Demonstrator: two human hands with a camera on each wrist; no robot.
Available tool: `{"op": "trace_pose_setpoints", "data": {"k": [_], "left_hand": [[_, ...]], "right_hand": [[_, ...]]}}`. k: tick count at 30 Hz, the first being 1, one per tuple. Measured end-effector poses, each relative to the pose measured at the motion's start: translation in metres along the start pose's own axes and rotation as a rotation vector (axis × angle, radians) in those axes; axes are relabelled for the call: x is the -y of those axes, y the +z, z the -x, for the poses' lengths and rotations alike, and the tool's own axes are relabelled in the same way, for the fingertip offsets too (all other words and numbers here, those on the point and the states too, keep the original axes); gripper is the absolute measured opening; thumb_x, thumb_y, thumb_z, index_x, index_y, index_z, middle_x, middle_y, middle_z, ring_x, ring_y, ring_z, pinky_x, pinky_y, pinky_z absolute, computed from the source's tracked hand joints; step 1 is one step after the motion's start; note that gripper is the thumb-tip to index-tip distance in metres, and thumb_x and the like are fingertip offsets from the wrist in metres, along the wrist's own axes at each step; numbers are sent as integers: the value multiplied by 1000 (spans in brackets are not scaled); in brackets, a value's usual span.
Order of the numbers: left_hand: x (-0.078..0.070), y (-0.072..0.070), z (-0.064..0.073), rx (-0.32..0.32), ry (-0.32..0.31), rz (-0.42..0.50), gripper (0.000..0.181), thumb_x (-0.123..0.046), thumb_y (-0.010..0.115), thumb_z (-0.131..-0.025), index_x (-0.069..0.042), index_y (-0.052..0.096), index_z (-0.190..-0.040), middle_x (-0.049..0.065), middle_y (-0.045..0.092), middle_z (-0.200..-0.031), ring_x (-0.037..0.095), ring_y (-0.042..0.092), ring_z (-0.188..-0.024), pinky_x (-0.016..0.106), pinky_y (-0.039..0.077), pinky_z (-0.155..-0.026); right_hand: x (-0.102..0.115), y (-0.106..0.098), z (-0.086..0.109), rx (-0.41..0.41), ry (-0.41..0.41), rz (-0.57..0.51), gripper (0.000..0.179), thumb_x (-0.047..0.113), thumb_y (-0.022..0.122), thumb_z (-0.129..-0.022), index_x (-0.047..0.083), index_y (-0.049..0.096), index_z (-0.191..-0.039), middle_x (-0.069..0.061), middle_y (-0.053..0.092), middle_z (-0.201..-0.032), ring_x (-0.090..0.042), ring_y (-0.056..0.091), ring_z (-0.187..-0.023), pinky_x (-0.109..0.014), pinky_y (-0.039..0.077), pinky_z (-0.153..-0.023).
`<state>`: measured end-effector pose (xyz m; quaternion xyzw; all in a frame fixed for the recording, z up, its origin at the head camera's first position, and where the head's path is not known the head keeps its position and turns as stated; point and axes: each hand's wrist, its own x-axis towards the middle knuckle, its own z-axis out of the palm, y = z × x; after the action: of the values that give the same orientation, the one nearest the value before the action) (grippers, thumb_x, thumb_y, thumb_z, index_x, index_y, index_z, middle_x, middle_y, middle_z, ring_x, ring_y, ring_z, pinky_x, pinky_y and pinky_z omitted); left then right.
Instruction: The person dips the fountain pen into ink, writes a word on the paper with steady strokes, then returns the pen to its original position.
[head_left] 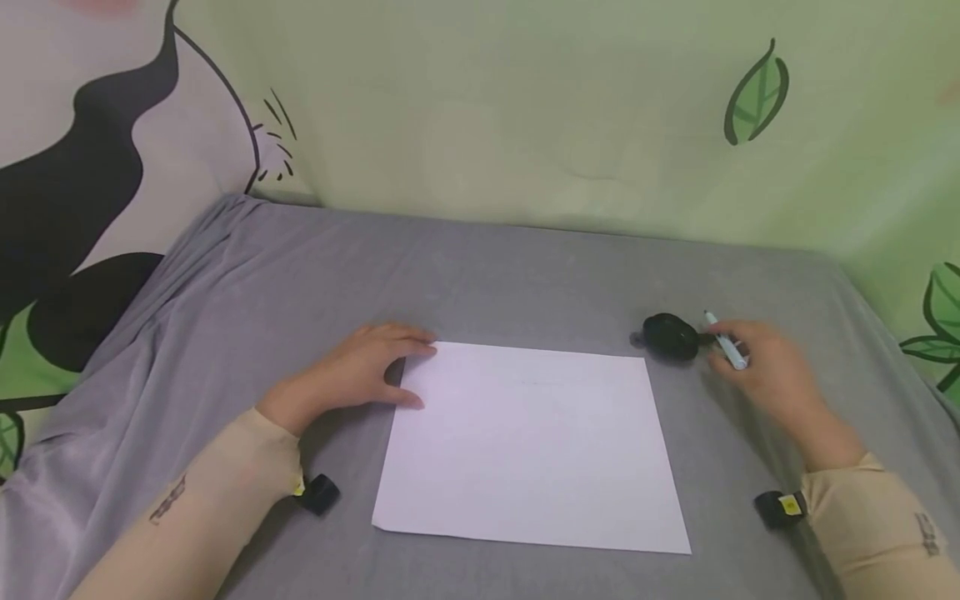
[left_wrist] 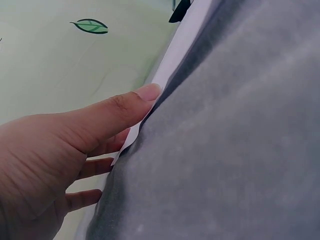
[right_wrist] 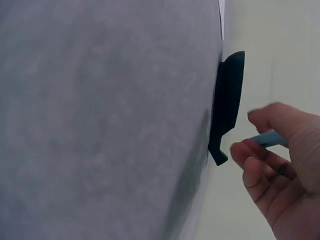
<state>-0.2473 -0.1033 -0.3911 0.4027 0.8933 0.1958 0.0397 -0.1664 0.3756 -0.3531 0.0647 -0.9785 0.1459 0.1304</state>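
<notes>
A blank white sheet of paper [head_left: 525, 450] lies flat on the grey cloth. My left hand [head_left: 367, 367] rests at its upper left corner, thumb and fingers spread over the edge. In the left wrist view, the thumb [left_wrist: 147, 92] lies on the paper's edge [left_wrist: 172, 55], the other fingers partly behind it. Right of the sheet, my right hand [head_left: 772, 367] holds a light blue marker [head_left: 731, 350] in curled fingers, above the cloth. Just left of that hand is a rounded black object [head_left: 670, 337] with a short stem, also visible in the right wrist view.
Grey cloth [head_left: 480, 267] covers the table and bunches into folds at the left. Behind it stands a pale green backdrop [head_left: 525, 108] with painted leaves. A small black wrist camera [head_left: 318, 494] sits at the left cuff, another [head_left: 772, 510] at the right.
</notes>
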Motion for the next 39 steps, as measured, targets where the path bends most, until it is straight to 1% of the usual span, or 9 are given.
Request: {"op": "trace_pose_setpoints", "data": {"k": [3,8,14,19,23,27,29,34,39], "left_hand": [[0,1,0,1,-2,3,69,-42,81,-72,-8,61,-129,8,55,-139,31,46,-133,55,32,-108],[0,1,0,-3,1,7,69,-41,81,-72,-7,61,-128,8,55,-139,31,46,-132,55,33,-108],[1,1,0,-3,-3,8,69,-41,81,-72,-8,61,-129,8,55,-140,31,46,-133,55,32,-109],[1,0,0,-1,-1,7,69,-41,81,-72,-8,61,-129,8,55,-140,31,46,-133,55,32,-109],[1,0,0,-1,1,9,69,-41,81,-72,-7,61,-128,8,55,-140,31,46,-133,55,33,-108],[1,-1,0,4,-5,9,69,-41,81,-72,-8,61,-129,8,54,-140,31,45,-134,55,32,-109],[2,-1,1,7,-8,7,69,-42,80,-73,-8,60,-130,8,54,-141,31,45,-134,55,31,-109],[2,-1,1,10,-6,8,69,-42,80,-73,-8,60,-130,8,54,-141,31,45,-134,55,32,-109],[3,0,2,5,-1,0,69,-42,80,-73,-9,60,-130,7,54,-141,31,45,-134,55,32,-109]], "right_hand": [[-1,0,0,81,-5,21,40,13,74,-79,0,62,-115,-24,64,-93,-30,60,-75,-33,41,-59],[-2,1,1,161,0,38,47,21,75,-79,-2,60,-118,-22,64,-94,-28,59,-77,-31,41,-59],[-4,2,3,150,0,15,43,22,70,-83,-5,61,-116,-22,63,-90,-28,59,-76,-32,42,-60],[-4,2,3,134,-9,-4,35,18,64,-87,-5,62,-113,-22,63,-86,-25,60,-71,-30,42,-57],[-3,1,2,170,-18,-2,28,12,62,-86,-3,63,-110,-22,65,-88,-26,63,-71,-36,46,-59],[-2,1,-1,228,-7,14,28,8,60,-85,-2,62,-111,-25,67,-93,-33,68,-78,-44,50,-67],[-1,2,-2,248,-4,26,29,7,61,-85,-3,61,-112,-25,67,-91,-33,67,-78,-46,50,-68],[-2,4,-3,263,-19,51,32,7,65,-84,-3,59,-114,-24,68,-89,-34,67,-77,-50,51,-69],[-3,4,-2,265,10,34,35,9,66,-85,-2,55,-116,-24,69,-87,-38,68,-79,-50,51,-69]]}}
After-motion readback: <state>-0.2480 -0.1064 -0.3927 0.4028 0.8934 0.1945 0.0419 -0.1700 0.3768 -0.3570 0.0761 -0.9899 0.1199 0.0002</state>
